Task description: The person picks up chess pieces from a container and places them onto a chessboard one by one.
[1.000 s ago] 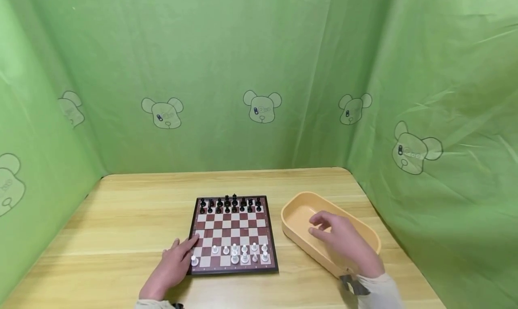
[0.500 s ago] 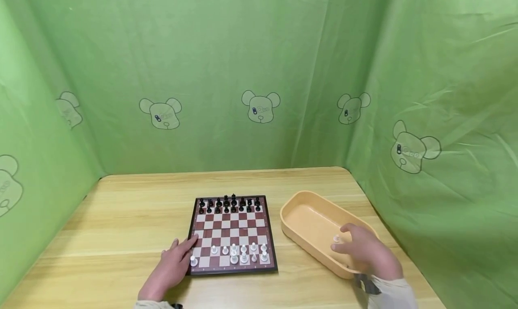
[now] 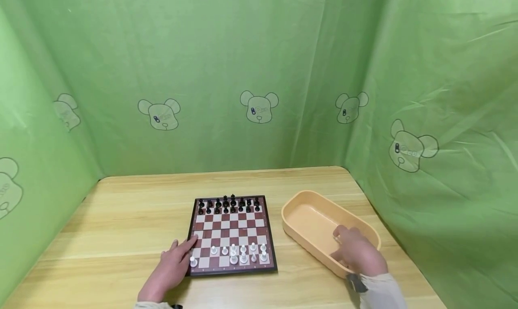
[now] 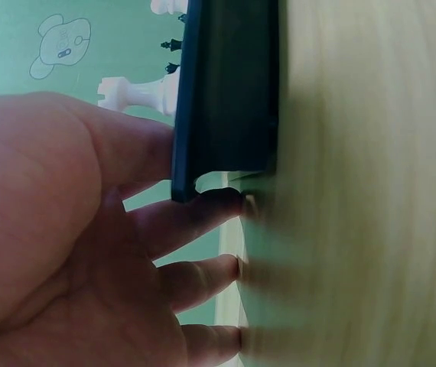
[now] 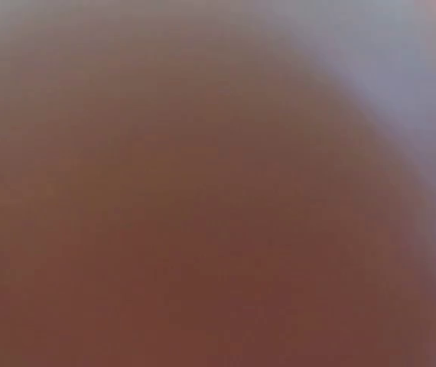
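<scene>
Several white chess pieces [image 3: 243,258] could topple if the spread left hand [image 3: 171,264] jolts the maroon-and-white chequered board [image 3: 225,224]; whether the right hand [image 3: 360,253] pinches anything, I can't tell.

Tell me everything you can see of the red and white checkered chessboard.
The checkered chessboard, red and white, has a black rim and a seam across its middle; it looks plastic. It lies flat on the pale wooden table. Small black pieces sit on its far rows, white ones toward its near edge; the bare left hand touches its left edge.
</scene>
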Available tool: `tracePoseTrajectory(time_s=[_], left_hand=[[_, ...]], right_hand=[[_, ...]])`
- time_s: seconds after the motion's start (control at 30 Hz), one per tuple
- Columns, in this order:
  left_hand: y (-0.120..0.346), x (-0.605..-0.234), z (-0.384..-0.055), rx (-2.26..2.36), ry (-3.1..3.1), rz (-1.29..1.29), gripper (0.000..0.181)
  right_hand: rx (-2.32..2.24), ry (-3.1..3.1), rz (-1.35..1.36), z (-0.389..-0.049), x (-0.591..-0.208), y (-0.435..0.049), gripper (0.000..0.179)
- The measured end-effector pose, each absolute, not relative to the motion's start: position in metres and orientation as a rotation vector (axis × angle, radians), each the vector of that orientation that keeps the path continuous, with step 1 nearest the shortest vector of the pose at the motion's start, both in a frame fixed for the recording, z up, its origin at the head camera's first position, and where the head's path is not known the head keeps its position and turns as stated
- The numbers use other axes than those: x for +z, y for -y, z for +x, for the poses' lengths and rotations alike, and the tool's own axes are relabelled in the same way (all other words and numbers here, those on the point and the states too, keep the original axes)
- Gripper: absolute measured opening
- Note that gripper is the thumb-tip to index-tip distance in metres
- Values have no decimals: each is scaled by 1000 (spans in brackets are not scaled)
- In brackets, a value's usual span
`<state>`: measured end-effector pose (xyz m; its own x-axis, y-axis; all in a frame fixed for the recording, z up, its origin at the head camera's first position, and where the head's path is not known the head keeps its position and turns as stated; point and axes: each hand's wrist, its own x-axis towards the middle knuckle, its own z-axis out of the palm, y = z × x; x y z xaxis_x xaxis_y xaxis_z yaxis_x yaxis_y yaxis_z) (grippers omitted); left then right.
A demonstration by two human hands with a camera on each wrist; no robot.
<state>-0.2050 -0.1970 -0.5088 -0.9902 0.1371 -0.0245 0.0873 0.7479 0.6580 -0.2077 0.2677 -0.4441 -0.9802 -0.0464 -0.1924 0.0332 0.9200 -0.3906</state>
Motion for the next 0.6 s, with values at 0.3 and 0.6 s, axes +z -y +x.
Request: tracePoseTrajectory(time_s=[0.3, 0.6], left_hand=[[196, -507, -205, 1076, -2868, 182, 47], [196, -507, -205, 1071, -2863, 173, 47]], right_hand=[[-752, -2875, 74, -215, -463, -275, 37], [-770, -2904, 126, -223, -466, -283, 14]])
